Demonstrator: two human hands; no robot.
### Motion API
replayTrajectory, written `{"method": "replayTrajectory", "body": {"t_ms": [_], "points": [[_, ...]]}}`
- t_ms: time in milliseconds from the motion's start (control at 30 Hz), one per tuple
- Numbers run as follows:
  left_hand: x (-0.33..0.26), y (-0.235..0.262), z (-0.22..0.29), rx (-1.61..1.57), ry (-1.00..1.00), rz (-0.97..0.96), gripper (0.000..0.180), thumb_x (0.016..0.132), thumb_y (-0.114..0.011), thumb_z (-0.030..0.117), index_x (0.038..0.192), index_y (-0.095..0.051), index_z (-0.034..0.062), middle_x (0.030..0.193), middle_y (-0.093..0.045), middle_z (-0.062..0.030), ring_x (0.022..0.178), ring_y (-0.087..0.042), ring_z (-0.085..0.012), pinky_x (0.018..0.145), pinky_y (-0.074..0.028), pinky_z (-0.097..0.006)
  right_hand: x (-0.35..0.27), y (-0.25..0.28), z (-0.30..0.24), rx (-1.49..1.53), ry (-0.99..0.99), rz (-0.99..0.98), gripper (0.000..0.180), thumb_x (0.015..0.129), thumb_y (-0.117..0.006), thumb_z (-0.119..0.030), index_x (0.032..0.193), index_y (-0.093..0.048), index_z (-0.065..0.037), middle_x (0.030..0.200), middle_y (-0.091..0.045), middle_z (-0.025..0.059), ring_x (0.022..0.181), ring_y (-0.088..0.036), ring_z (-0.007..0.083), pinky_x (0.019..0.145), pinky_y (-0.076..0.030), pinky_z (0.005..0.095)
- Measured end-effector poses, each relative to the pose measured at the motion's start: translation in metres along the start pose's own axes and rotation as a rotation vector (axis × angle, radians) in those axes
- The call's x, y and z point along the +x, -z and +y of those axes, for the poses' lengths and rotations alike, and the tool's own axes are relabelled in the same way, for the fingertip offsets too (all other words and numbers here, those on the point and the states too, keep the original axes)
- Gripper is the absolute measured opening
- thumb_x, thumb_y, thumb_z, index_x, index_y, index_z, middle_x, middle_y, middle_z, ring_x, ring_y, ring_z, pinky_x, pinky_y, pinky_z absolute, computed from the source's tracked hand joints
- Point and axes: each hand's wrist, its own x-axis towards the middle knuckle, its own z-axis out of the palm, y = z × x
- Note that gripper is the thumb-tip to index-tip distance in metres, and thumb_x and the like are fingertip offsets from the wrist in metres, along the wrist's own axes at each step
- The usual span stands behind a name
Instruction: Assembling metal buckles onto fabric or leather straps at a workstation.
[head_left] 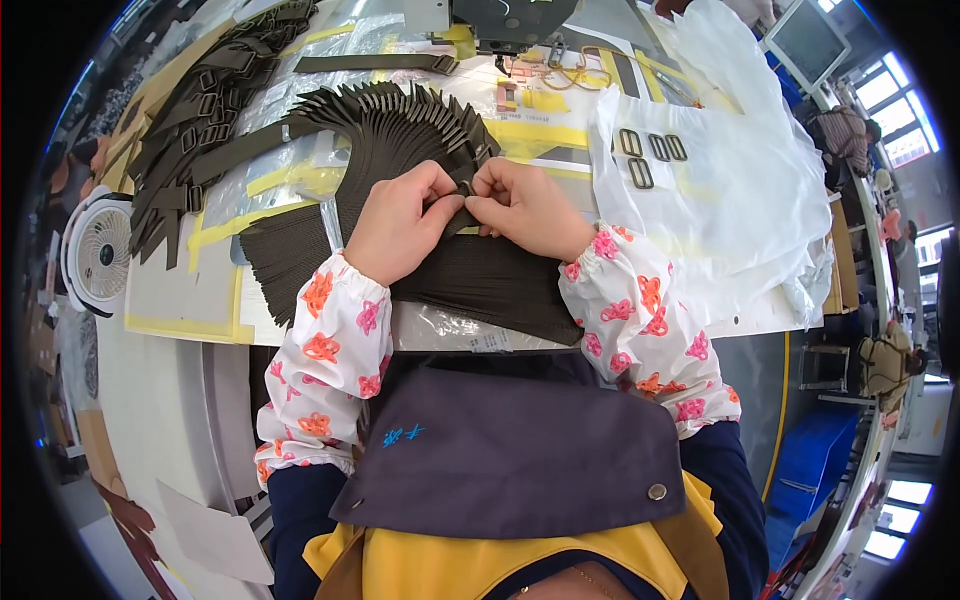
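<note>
At the middle of the table, my left hand [405, 215] and my right hand [525, 205] meet, thumbs and fingers pinched close together. Between them is the end of a dark olive webbing strap [462, 220], with a small buckle-like piece at the fingertips, mostly hidden. Around and beneath both hands lies a fanned stack of the same webbing straps [375, 130], its lower layers [490, 290] reaching the table's near edge. Several loose oval slide buckles [641, 173] rest on white plastic sheeting to the right of my right hand.
A heap of straps with buckles [205, 110] covers the far left, and a single strap [375, 63] lies beyond the stack. A sewing machine [510, 20] stands at the far side. White plastic sheeting [720, 220] spreads right. A white fan [100, 250] sits left of the table.
</note>
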Motion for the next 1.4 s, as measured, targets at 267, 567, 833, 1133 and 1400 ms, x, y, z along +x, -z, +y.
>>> {"method": "replayTrajectory", "body": {"t_ms": [267, 567, 833, 1133, 1400], "points": [[0.010, -0.008, 0.013, -0.453, 0.046, -0.031, 0.033, 0.075, -0.064, 0.009, 0.104, -0.050, 0.0028, 0.076, -0.056, -0.0012, 0.055, -0.048, -0.0043, 0.053, -0.042, -0.019, -0.013, 0.034, -0.011, 0.169, 0.009, 0.055, 0.009, 0.080, -0.055, -0.005, 0.086, -0.051, 0.001, 0.067, -0.053, 0.0006, 0.053, -0.049, 0.0046, 0.048, -0.041, 0.0176], [0.025, -0.035, 0.021, -0.078, -0.239, 0.283, 0.008, 0.077, -0.056, 0.008, 0.084, -0.059, 0.0043, 0.078, -0.059, -0.0095, 0.064, -0.059, -0.0237, 0.056, -0.046, -0.033, -0.037, 0.139, 0.032, -0.806, 0.183, 0.690, 0.016, 0.074, -0.061, -0.014, 0.082, -0.057, -0.001, 0.069, -0.059, 0.0091, 0.060, -0.056, 0.0205, 0.057, -0.045, 0.0289], [0.009, -0.032, 0.015, 0.338, -0.250, -0.134, 0.021, 0.081, -0.051, 0.024, 0.078, -0.063, 0.0071, 0.076, -0.061, -0.0106, 0.069, -0.057, -0.0311, 0.062, -0.045, -0.042, -0.040, 0.142, 0.060, -1.102, -0.161, 0.502, 0.030, 0.067, -0.062, -0.028, 0.080, -0.055, -0.001, 0.077, -0.060, 0.0148, 0.077, -0.058, 0.0319, 0.067, -0.046, 0.0393], [0.026, -0.041, 0.018, 0.303, -0.263, -0.428, 0.016, 0.080, -0.054, 0.018, 0.086, -0.062, 0.0063, 0.075, -0.061, -0.0132, 0.071, -0.057, -0.0313, 0.064, -0.045, -0.037, -0.051, 0.149, 0.030, -0.159, -0.058, 0.559, 0.021, 0.076, -0.059, -0.013, 0.088, -0.060, 0.005, 0.070, -0.062, 0.0086, 0.057, -0.059, 0.0154, 0.054, -0.049, 0.0258], [0.021, -0.011, 0.028, -0.183, -0.174, 0.107, 0.009, 0.081, -0.051, 0.003, 0.090, -0.053, 0.0011, 0.069, -0.055, -0.0088, 0.059, -0.052, -0.0162, 0.057, -0.041, -0.025, -0.040, 0.074, -0.023, 0.453, 0.040, 0.214, 0.021, 0.083, -0.056, -0.009, 0.099, -0.058, 0.005, 0.075, -0.059, 0.0064, 0.057, -0.055, 0.0102, 0.053, -0.045, 0.0216]]}}
